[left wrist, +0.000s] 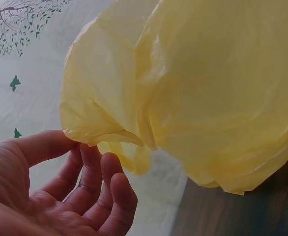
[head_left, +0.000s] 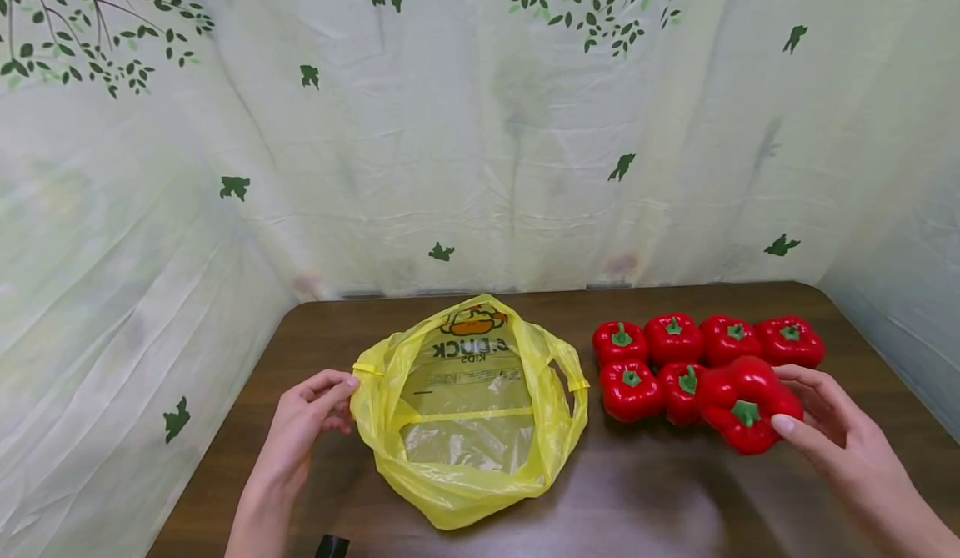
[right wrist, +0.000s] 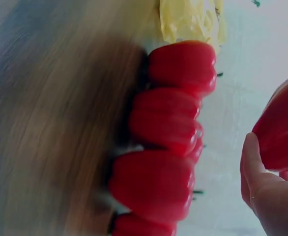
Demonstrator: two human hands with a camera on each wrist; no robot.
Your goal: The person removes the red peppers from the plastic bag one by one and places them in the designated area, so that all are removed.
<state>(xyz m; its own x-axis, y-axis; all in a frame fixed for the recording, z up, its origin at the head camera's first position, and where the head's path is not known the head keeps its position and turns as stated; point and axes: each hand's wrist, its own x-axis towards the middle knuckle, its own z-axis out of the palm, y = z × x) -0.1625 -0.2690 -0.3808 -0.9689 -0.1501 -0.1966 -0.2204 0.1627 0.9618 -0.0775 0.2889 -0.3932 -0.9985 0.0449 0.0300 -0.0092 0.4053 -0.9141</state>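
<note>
A yellow plastic bag [head_left: 465, 491] stands with its mouth spread wide on the table. My left hand [head_left: 306, 412] pinches the bag's left rim between thumb and fingertips; the left wrist view shows this hand [left wrist: 80, 182] with the thin film [left wrist: 104, 93] at its fingertips. On the right, my right hand [head_left: 840, 433] grips a red bell pepper [head_left: 738, 399], thumb at the near side and fingers behind. It hangs above the table, in front of the other peppers. In the right wrist view the held pepper [right wrist: 284, 132] is partly cut off by the frame edge.
Several red bell peppers [head_left: 632, 391] sit in two close rows right of the bag, green stems showing. The dark wooden table [head_left: 600, 508] backs onto a pale leaf-print curtain [head_left: 480, 166]. A small black object [head_left: 332, 546] lies at the bottom edge.
</note>
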